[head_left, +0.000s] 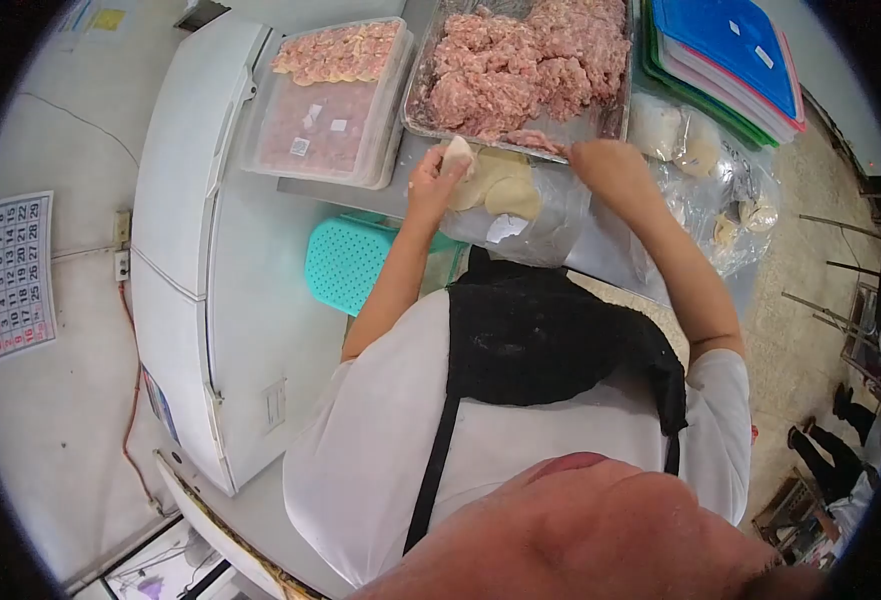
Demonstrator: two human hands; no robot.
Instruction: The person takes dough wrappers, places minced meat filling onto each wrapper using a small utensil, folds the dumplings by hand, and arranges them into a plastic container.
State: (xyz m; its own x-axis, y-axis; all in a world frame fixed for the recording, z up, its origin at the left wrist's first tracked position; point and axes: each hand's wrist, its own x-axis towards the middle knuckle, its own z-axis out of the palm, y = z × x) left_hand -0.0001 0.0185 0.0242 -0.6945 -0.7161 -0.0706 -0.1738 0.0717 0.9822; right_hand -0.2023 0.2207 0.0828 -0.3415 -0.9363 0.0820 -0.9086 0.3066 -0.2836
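My left hand (434, 188) is closed on a pale, round dough wrapper (458, 158), which curls up between the fingers and thumb. Just beside it, more flat wrappers (505, 187) lie overlapping on a clear plastic bag (557, 215). My right hand (605, 165) is closed in a fist at the near right edge of a metal tray (415, 115). Whatever its fingers grip is hidden from this angle. Raw ground meat (530, 65) is heaped in the tray, with a thin strip of it along the near side.
Left of the tray stands a plastic container (385, 125) with rows of filled dumplings (335, 55). To the right are stacked coloured lids (725, 50) and bagged dough (695, 145). A turquoise stool (345, 265) is below the table, beside a white refrigerator (250, 270).
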